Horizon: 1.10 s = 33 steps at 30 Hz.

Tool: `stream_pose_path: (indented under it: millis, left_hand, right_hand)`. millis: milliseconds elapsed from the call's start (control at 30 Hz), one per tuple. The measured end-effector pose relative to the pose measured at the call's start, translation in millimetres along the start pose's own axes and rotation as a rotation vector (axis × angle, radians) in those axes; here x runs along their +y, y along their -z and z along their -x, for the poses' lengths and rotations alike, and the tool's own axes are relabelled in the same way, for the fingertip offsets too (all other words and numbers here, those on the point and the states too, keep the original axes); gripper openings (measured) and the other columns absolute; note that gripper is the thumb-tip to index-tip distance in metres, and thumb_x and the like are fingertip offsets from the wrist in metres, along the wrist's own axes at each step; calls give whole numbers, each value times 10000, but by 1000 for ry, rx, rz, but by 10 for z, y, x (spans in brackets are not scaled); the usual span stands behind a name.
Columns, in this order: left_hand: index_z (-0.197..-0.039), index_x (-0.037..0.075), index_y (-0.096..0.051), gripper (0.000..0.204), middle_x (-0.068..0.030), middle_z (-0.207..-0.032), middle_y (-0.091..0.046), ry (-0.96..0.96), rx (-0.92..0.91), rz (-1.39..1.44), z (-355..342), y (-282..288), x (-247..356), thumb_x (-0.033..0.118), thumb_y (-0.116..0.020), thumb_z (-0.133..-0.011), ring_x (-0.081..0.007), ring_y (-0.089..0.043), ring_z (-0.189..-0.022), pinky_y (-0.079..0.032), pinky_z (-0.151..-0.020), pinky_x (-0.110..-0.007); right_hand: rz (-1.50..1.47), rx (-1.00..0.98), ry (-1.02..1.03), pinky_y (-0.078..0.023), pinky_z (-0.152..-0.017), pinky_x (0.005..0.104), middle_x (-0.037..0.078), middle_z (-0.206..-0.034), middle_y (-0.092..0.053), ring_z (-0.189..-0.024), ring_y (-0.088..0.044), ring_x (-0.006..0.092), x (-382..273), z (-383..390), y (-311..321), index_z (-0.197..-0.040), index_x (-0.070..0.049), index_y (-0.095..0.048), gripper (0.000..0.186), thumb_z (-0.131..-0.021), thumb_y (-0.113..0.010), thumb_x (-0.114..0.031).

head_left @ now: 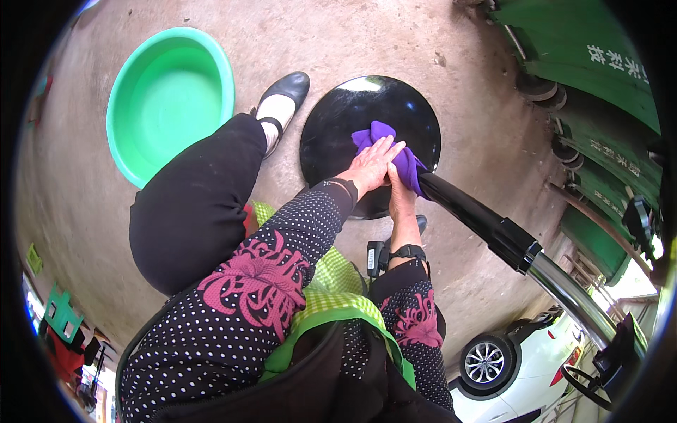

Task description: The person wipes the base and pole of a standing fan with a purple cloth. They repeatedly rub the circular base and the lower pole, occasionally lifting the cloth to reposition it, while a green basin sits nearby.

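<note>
A round glossy black base (331, 120) lies on the concrete ground, with a black-and-chrome pole (479, 227) rising from it toward the lower right. A purple cloth (410, 173) is bunched round the pole's lower end. My left hand (370, 166) presses over the cloth, fingers bent together on it. Beneath it, my right hand (399, 192) grips the same cloth against the pole, its fingers largely hidden.
A green plastic basin (226, 84) sits beside my bent left leg and black shoe (289, 92). Several green panels with weighted bases (585, 70) line the right. A white car (536, 374) is at the lower right; a green stool (60, 314) is at the far left.
</note>
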<state>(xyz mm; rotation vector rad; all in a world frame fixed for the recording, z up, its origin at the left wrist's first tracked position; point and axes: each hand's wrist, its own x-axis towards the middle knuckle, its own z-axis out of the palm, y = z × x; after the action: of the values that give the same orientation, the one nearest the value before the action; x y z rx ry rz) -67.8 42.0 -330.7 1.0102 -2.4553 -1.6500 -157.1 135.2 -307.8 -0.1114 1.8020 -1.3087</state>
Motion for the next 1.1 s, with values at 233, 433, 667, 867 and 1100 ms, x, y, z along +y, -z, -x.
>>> stream_pose_path:
  millis: [233,433,667,867,1100]
  left_hand:
    - [-1468,142,-417,884,-171,-1510,-418,-61,36,-25,-53,20,-61,226,-842,-699,-365,-372,-1424,-360,-1141,-493]
    - [-1279,103,-554,691,-146,-1265,-601,-229,126,152,-106,63,252,309,-829,-680,-340,-533,-1245,-437,-1033,-476]
    - [-1096,122,-606,428,-104,-1008,-673,-573,24,426,-78,535,1208,226,-768,-713,-341,-649,-993,-507,-856,-439]
    - [-1148,132,-601,515,-108,-1067,-671,-747,98,425,143,820,1963,251,-803,-689,-336,-641,-1040,-510,-901,-428]
    - [-1106,92,-622,431,-170,-1079,-661,-568,10,344,199,765,1906,116,-753,-697,-381,-634,-1058,-522,-887,-403]
  right_hand:
    - [-119,-20,-47,-369,-1140,410,75,-1393,-539,-1293,-505,213,12,-11,-28,-1393,-62,-504,754,-754,-889,-169]
    - [-59,35,65,-366,-1142,399,87,-1376,-535,-1278,-511,212,-333,241,50,-1388,-37,-493,756,-755,-885,-166]
    - [-20,82,376,-314,-1170,417,82,-1416,-491,-1324,-463,217,-1133,821,162,-1440,-49,-448,848,-731,-894,-188]
    - [3,16,501,-358,-1147,426,78,-1416,-484,-1328,-471,226,-1769,1331,424,-1538,-95,-291,1008,-727,-888,-149]
    - [477,14,424,-507,-1002,346,96,-1355,-544,-1241,-550,214,-1901,1571,795,-1428,-18,-458,670,-839,-775,-56]
